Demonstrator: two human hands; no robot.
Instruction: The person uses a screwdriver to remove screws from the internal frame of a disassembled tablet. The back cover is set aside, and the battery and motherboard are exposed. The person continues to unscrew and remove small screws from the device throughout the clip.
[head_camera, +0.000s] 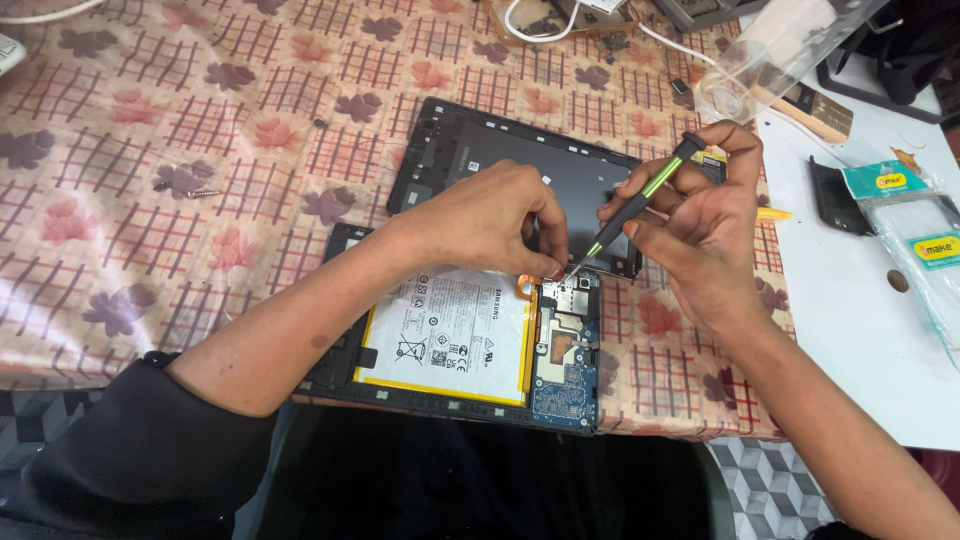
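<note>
An opened tablet (470, 345) lies at the table's near edge, showing a white battery (445, 335) and a blue circuit board (568, 360). My left hand (490, 220) rests over its upper edge, with fingertips pinched at a small part near the orange flex cable (528, 290). In my right hand (700, 235) is a black and green screwdriver (640, 200), whose tip touches the board's top by the left fingertips. Behind the hands lies the tablet's dark back cover (480, 150), inner side up.
A floral cloth (150, 200) covers the table, with a loose screw (200, 193) on it to the left. To the right are a white surface (860, 330), plastic packets (920, 250), a black part (830, 195) and a clear bag (770, 60). Cables lie at the top.
</note>
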